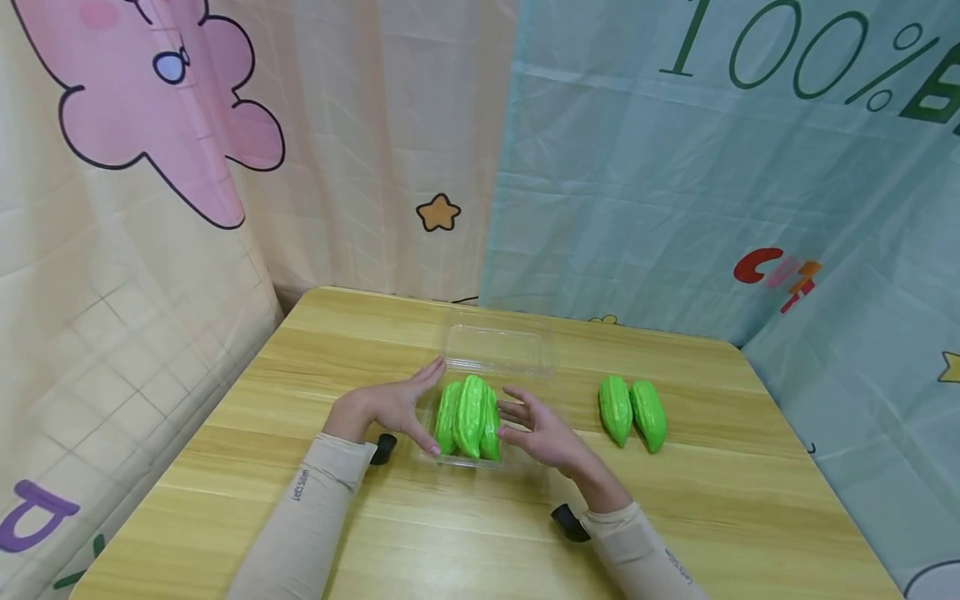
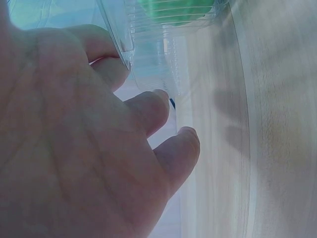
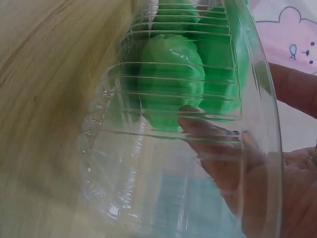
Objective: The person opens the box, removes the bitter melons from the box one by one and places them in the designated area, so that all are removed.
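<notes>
Several bright green, ridged bitter melons (image 1: 470, 417) lie bunched in the left part of a clear plastic box (image 1: 472, 461), one on top of the others. My left hand (image 1: 392, 408) spreads along the box's left side, thumb near the front corner, fingers toward the back. In the left wrist view its fingers (image 2: 148, 111) lie beside the clear wall. My right hand (image 1: 551, 437) reaches in over the right part, fingers extended beside the melons. The right wrist view shows a fingertip (image 3: 190, 116) through the clear wall, overlapping a green melon (image 3: 171, 74).
The box's clear lid (image 1: 495, 346) lies folded back behind it. Two more green melons (image 1: 615, 410) lie side by side on the wooden table (image 1: 720, 500), right of the box. Printed curtains (image 1: 375, 150) hang around the table's back and sides.
</notes>
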Demonstrator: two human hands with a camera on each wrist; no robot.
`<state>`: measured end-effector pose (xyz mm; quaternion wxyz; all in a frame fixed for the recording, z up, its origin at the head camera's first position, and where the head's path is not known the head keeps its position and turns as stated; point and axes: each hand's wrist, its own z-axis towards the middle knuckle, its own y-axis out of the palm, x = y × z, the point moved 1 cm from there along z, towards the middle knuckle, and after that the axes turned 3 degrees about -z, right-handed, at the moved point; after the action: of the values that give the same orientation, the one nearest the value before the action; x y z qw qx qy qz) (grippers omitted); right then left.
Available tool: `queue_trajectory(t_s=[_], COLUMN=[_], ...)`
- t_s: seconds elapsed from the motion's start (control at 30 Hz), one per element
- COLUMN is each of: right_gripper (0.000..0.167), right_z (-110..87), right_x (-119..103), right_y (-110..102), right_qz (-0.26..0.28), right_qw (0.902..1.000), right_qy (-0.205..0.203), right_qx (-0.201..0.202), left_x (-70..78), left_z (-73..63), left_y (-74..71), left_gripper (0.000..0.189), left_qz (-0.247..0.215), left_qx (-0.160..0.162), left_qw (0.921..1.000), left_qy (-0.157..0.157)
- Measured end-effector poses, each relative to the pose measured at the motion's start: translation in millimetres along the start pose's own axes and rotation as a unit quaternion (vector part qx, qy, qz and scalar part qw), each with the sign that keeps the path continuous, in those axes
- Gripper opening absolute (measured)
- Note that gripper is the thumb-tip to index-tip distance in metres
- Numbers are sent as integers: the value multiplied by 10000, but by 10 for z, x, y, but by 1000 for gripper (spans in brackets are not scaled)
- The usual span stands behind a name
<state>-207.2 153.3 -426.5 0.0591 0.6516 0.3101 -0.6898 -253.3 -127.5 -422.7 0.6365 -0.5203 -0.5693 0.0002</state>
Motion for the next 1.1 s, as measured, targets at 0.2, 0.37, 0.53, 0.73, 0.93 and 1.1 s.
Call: queue_trajectory(t_s=[0.2,0.37,0.53,0.73,0.93,1.1], right_gripper=[73,77,84,80,72,72], right_z=[7,12,37,63,75,68], right_x=[15,28,65,111,127,114], right_y=[25,32,65,126,178,205], right_qz=[-95,-192,-246,-800,-1520,-2049], right_qw=[9999,9995,9987,9942,9850,9729], right_qy=[42,191,318,287,255,351], right_qx=[12,171,325,659,773,1012], left_x=[17,30,28,30,32,30], left_z=[-8,-14,-14,-8,-5,-8], left_y=[-7,-16,-14,-10,-2,-7], left_gripper=[146,146,146,145,143,144], left_qz=[9,-11,-11,-4,-12,1], left_qx=[-3,-24,-32,-32,-12,-7], left_qw=[10000,10000,10000,10000,10000,10000], left_qy=[-7,-6,-25,-25,1,9])
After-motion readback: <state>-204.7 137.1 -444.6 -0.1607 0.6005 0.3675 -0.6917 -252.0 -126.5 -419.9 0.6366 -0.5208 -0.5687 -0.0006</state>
